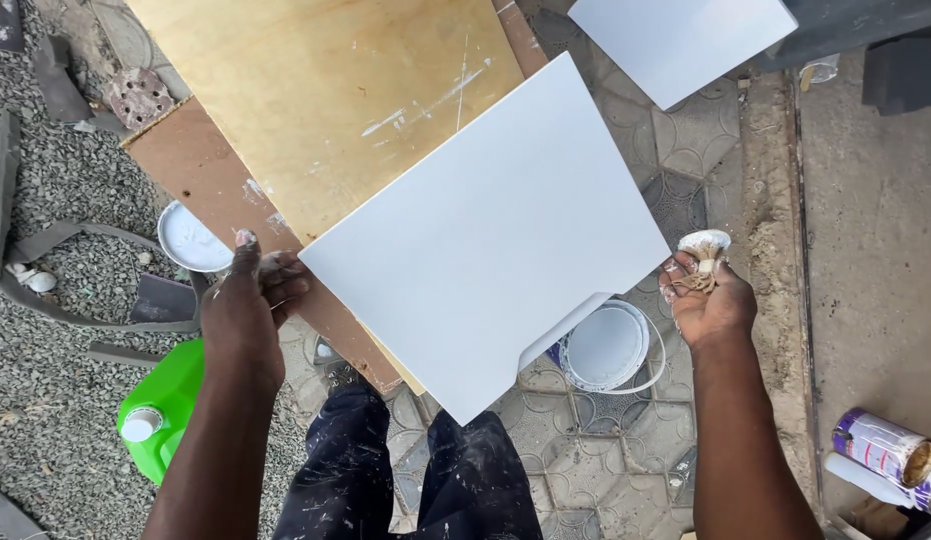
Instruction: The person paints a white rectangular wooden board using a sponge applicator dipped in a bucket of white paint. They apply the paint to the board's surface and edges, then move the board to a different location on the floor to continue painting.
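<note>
Far left: grey gravel (pixel 45 180), a curved grey strip (pixel 75 310) lying across it, a round sanding disc (pixel 137 97) near the top edge. Lower left: bright green jerrycan (pixel 165 405) with a white cap, on the gravel beside the left forearm. Just above it, a white paint-smeared round lid (pixel 190 238), partly behind the brown board.

Left hand (pixel 247 305): seen from the back, fingers curled at the left corner of the white painted panel (pixel 490 240), thumb up, paint on the nail. Gripping the panel's edge, or only pressed against it: cannot tell.

Centre: white painted panel, roughly square, turned corner-down, a curved notch cut into its lower right edge. Resting on a pale plywood sheet (pixel 335 90) streaked with white paint, that sheet on a darker brown board (pixel 200 165). Panel's lower corner overhanging paint-spattered dark trousers (pixel 405 470).

Below the notch: open white paint bucket (pixel 605 348) with wire handle, standing on patterned paving (pixel 585 450).

Right hand (pixel 707 300): closed around a small paint-soaked wad of rag or sponge (pixel 703 252), white on top, held just beside the panel's right corner; contact with the panel not clear.

Top right: second white panel (pixel 685 40), well apart from the first. Right: bare concrete (pixel 875 250). Bottom right corner: a purple-labelled tin can (pixel 885 450) on its side, open mouth rusty.
</note>
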